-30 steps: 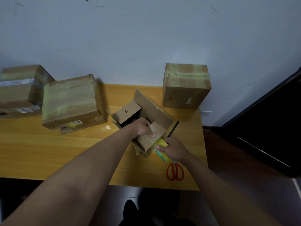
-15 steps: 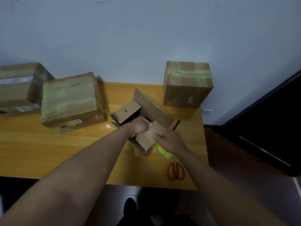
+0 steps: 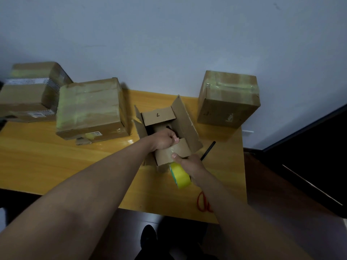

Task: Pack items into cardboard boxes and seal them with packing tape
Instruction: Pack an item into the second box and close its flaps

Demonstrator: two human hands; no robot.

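Observation:
A small open cardboard box (image 3: pixel 183 117) stands in the middle of the wooden table (image 3: pixel 47 156), its flaps up and a "7" written on the far flap. My left hand (image 3: pixel 164 138) curls over the box's near edge and grips the near flap (image 3: pixel 174 152). My right hand (image 3: pixel 189 163) holds a yellow roll of packing tape (image 3: pixel 180 175) against the box's near side, thumb pressed on the flap. The box's contents are too dark to make out.
Three taped boxes stand on the table: one at back right (image 3: pixel 228 98), one left of the open box (image 3: pixel 90 107), one at far left (image 3: pixel 28 91). A black pen (image 3: pixel 208 150) and red scissors (image 3: pixel 203 203) lie to the right near the table's edge.
My right hand with the tape roll moved up from beside the box to its near flap. The left hand stays gripping the box. The head camera shifted slightly.

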